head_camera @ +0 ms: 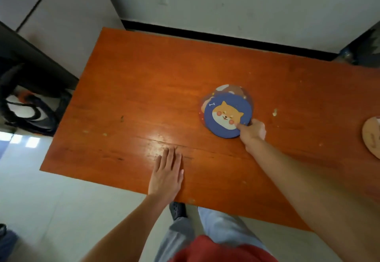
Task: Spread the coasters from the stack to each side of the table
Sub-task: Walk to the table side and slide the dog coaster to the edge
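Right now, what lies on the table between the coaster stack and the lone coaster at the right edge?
In the head view, only bare wood of the table with pale scuff marks lies between the stack and the lone coaster.

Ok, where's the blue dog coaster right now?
On top of the coaster stack, right of the table's centre in the head view, its near-right edge pinched by the right hand.

black bag [30, 111] | floor, left | dark shoe [177, 210] | under table edge
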